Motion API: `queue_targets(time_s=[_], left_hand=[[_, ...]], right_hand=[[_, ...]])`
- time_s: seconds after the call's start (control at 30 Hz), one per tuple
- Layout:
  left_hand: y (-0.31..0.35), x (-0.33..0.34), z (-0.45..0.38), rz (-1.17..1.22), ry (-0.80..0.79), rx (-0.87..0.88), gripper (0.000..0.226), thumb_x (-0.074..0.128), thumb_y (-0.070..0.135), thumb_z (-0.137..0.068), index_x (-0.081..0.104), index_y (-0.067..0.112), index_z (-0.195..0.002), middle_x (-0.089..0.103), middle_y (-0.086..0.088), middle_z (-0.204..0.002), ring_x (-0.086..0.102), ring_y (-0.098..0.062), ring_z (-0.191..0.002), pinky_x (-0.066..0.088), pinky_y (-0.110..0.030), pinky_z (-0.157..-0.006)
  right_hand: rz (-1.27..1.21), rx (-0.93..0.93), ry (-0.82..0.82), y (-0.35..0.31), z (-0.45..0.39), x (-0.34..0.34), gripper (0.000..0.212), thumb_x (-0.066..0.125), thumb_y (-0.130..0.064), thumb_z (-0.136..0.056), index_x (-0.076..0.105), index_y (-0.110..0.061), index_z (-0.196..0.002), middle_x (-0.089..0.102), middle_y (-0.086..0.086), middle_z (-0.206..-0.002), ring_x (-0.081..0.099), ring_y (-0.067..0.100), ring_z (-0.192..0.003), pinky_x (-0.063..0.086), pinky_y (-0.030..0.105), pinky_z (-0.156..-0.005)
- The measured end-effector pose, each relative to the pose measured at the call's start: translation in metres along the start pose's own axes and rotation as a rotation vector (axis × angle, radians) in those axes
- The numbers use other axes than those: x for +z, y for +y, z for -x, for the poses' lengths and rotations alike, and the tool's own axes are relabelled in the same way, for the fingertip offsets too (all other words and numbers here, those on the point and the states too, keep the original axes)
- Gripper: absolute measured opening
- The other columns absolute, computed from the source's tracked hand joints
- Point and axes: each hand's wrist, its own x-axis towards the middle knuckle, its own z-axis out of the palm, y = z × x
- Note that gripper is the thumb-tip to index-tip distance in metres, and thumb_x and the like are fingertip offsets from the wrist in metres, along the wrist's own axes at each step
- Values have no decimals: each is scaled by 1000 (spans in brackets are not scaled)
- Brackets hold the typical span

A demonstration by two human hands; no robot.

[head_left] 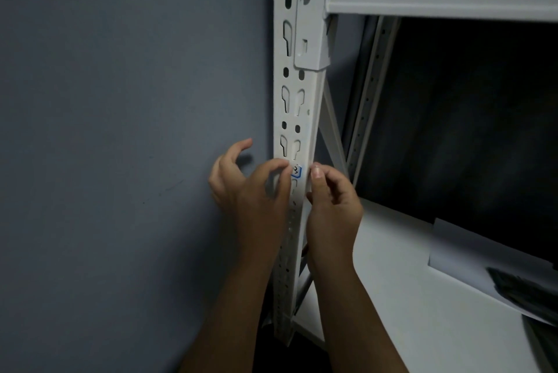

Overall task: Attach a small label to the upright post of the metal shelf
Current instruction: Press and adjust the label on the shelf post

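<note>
White slotted metal post (pixel 297 119) takes my small blue-edged label (pixel 296 171), both hands (pixel 250 188) (pixel 330 200) pinching it flat; pressing down comes next.

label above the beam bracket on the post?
No: the label sits on the post well below the beam bracket, between the left hand and the right hand.

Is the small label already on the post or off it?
On: the label lies against the post, between both hands' fingertips. Fully stuck: cannot tell.
</note>
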Motion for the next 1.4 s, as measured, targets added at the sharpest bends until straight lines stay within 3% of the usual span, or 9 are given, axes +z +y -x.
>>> queue_targets(time_s=[0.17,0.23,0.4,0.57,0.7,0.83,1.03,1.2,1.4], left_hand=[[3,1,0,34,-34,-80,4,71,30,-76,70,27,-74,47,4,-131,18,3,-116,32,-37,-95],[2,0,0,24,-63,-66,7,72,27,-77,66,30,-73,46,4,-132,21,-1,-119,32,-40,-97],[1,-2,0,-41,-108,1,18,53,41,-77,64,29,-71,49,2,-131,26,-14,-124,18,-30,-96],[-1,-2,4,-26,2,-35,20,58,41,-78,70,26,-75,53,2,-125,31,-12,-116,29,-33,-91],[-2,-1,5,30,-5,-30,13,62,40,-78,70,30,-81,43,16,-125,19,6,-116,26,-22,-93],[0,2,6,67,-12,-63,4,74,27,-76,70,28,-75,39,21,-124,17,11,-114,32,-32,-95],[4,-2,-1,110,-117,-136,15,74,21,-77,65,33,-73,39,19,-125,19,5,-115,35,-40,-100],[3,-7,-7,128,-186,-131,14,72,22,-79,64,33,-75,40,17,-128,16,6,-117,30,-35,-101],[7,-6,-8,155,-222,-208,25,69,23,-80,56,41,-68,36,24,-123,21,-1,-120,35,-39,-102]], right_hand=[[18,-1,15,2,0,1,11,57,-14,-93,66,-13,-100,66,-3,-94,63,-8,-77,48,7,-59],[16,8,14,2,1,2,10,57,-14,-93,66,-16,-98,66,-5,-94,64,-7,-79,49,7,-60],[7,12,22,2,4,4,10,58,-14,-93,67,-17,-96,68,-4,-96,65,-1,-84,50,9,-63],[-8,21,6,1,4,3,10,57,-13,-93,66,-13,-97,67,-4,-95,66,-5,-80,50,10,-60],[-18,20,20,2,3,4,10,57,-13,-93,67,-14,-96,68,-1,-95,67,0,-82,51,11,-62],[-12,14,22,3,2,5,11,58,-12,-93,67,-14,-97,68,-1,-96,67,4,-86,51,11,-64],[-4,5,19,4,2,4,12,57,-14,-94,67,-14,-99,68,-1,-98,65,1,-85,50,9,-62],[6,-4,-5,3,2,2,9,57,-14,-93,66,-14,-98,67,-2,-95,65,-5,-80,50,9,-60],[144,-215,10,6,1,1,9,67,-9,-86,68,-13,-94,67,4,-95,64,5,-86,48,8,-69]])
